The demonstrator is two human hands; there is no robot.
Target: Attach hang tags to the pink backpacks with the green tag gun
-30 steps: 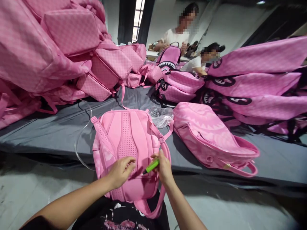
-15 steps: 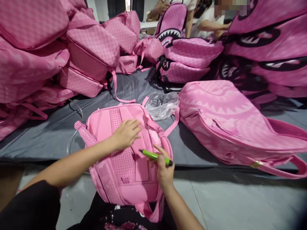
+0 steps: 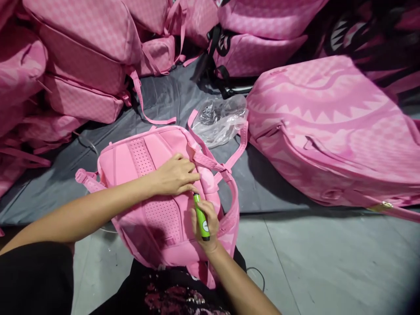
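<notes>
Left hand (image 3: 175, 176) lies flat, fingers together, pressing on my backpack (image 3: 157, 197); nothing is gripped in it. That pink backpack rests back-up, half on the grey mat (image 3: 157, 94) and half over my lap, with padded panels, a perforated strip down the middle and straps trailing right. Right hand (image 3: 205, 223) is closed around a green marker (image 3: 201, 215), tip pointing up to my left fingertips. Forearms come in from below, left one stretched across.
</notes>
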